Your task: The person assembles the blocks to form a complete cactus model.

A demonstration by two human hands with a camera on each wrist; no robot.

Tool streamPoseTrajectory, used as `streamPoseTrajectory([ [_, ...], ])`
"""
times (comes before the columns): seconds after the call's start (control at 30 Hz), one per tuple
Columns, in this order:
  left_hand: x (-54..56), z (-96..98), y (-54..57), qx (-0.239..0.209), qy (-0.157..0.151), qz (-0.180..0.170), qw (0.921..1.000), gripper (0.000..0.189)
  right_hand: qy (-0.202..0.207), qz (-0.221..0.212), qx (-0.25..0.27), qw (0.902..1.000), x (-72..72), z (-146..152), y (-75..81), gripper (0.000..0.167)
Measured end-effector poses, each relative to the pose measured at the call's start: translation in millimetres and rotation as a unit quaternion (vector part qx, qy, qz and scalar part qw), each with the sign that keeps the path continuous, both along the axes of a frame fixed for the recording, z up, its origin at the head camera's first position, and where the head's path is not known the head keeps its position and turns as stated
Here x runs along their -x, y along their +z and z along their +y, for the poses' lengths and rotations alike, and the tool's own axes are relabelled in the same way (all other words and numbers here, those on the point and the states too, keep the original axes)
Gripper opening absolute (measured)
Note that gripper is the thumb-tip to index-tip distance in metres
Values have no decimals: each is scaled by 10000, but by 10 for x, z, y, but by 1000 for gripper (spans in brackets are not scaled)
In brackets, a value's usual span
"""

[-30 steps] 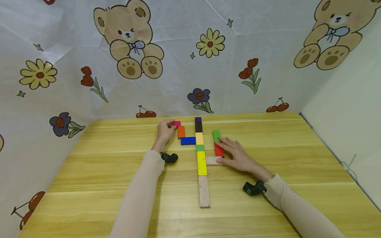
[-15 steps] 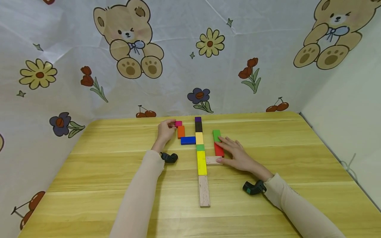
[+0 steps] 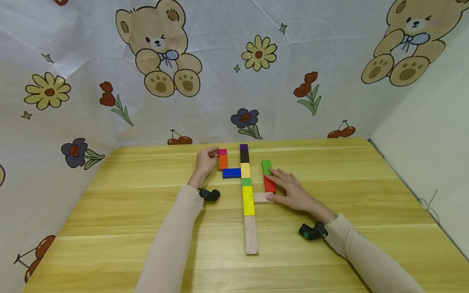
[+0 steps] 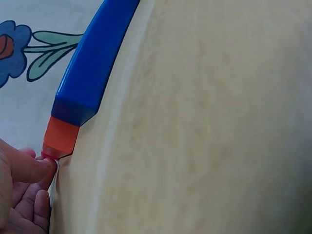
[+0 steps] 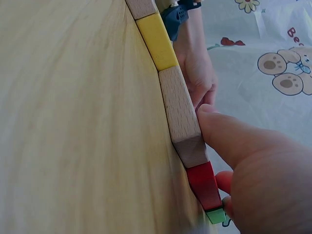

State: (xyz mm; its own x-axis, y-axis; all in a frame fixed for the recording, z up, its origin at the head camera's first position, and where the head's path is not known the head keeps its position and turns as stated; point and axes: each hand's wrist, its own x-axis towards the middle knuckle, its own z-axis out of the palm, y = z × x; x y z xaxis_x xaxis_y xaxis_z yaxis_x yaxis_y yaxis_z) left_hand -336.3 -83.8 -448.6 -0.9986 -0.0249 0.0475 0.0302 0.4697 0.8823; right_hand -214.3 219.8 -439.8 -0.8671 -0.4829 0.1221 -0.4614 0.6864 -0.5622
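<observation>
At the far left of the layout, my left hand (image 3: 206,160) has its thumb and forefinger at the left side of a small pink block (image 3: 222,151), which sits against the far end of the orange block (image 3: 223,163). In the left wrist view, the curled fingers hide most of the pink block. A blue block (image 3: 232,173) joins the orange one to the central row. My right hand (image 3: 293,192) lies with spread fingers against the red block (image 3: 270,185) and green block (image 3: 266,167), its thumb touching the bare wooden block (image 3: 261,197).
The central row runs away from me: a long bare wooden block (image 3: 251,235), then yellow (image 3: 248,200), small green (image 3: 246,182), pale yellow (image 3: 245,170), black (image 3: 244,156) and purple (image 3: 244,147) blocks. A printed cloth (image 3: 220,110) hangs behind the table (image 3: 146,228).
The pink block has slid right, from beyond the orange block's left corner to in line with its far end. My left hand moved slightly right with it; my right hand stayed still.
</observation>
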Motion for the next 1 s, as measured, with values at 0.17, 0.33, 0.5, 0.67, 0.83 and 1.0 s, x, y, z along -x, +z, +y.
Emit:
streamPoseTrajectory([
  [0.17,-2,8,-2,4,-18,-2,10000,41,-36,-22,-29,10000,-2,1,-2,66],
  [0.33,-5,10,-1,-14,-46,-43,10000,43,-57,-42,-45,10000,-6,0,5,66],
  [0.5,-14,-1,1,-19,-55,-24,10000,44,-39,-52,-40,10000,-3,-2,8,67],
  [0.67,-29,-20,13,-56,-226,-111,9997,46,-14,-54,-10,10000,-1,-4,17,66],
  [0.83,-95,-52,52,89,-493,-111,9987,47,-10,-15,-19,10000,-2,-2,12,66],
  [1.0,-263,-127,137,541,-714,4,9960,49,9,-64,47,10000,-4,11,8,67],
])
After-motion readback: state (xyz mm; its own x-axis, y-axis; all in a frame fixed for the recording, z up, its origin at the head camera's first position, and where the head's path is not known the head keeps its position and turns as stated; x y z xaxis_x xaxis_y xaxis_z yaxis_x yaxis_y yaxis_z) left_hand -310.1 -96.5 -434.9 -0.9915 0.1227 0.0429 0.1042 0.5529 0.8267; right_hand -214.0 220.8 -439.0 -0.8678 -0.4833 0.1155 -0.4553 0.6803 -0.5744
